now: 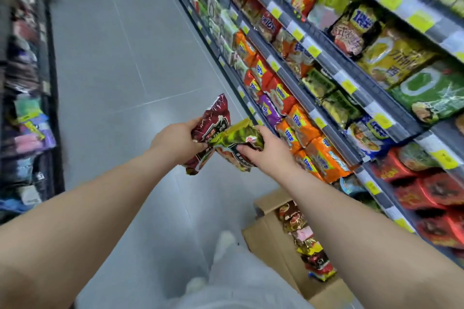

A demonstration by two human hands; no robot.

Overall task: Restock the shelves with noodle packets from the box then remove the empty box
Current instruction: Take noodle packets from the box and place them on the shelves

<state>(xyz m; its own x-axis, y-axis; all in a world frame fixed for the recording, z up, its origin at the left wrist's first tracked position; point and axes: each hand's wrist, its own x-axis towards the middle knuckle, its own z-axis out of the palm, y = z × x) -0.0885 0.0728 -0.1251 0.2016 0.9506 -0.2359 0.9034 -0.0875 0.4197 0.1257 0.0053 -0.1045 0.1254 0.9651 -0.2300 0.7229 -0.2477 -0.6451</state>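
Observation:
My left hand [177, 142] grips a dark red noodle packet [213, 123] in front of me, above the aisle floor. My right hand [266, 152] grips a yellow-green noodle packet [236, 137] that overlaps the red one; more packet edges show beneath it. Both hands are held close together, left of the shelves [334, 130]. An open cardboard box [273, 241] stands on the floor at the lower right, under my right forearm, with several noodle packets [310, 243] inside.
Tiered shelves packed with orange, red, green and yellow noodle packets run along the right, with yellow price tags [347, 86] on their edges. A second shelf unit [27, 108] lines the left. Grey tiled floor [120, 63] lies between. My legs and a white shoe [226, 241] are below.

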